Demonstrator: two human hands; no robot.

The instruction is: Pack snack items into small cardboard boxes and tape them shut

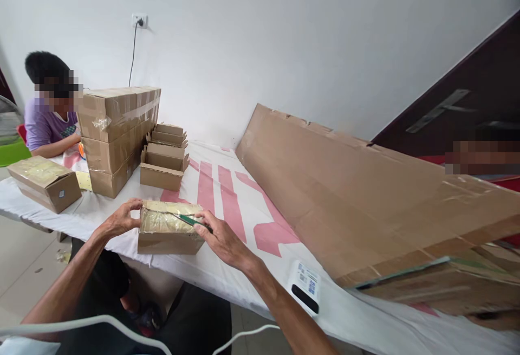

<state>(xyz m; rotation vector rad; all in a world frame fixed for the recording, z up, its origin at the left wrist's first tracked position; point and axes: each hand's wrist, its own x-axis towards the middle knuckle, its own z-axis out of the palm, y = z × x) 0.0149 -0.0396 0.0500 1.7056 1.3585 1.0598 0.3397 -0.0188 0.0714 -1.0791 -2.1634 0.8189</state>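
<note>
Head view: your hands are apart. The left hand rests against the left end of the taped carton; can't tell if it's a firm grip or just bracing. The right hand is closed around a green-handled tool, its tip at the torn-looking tape on top. The carton sits flat at the front edge of the table, behind your lap.

Risks, my read: the tool points roughly at your left fingers, so a slip on loose tape could nick them. Pushing too deep could score whatever's inside; contents not visible. Weak bracing plus a hard pull could drag the carton off the edge. Open cartons and the stack are behind it, well clear of the tip.
</note>
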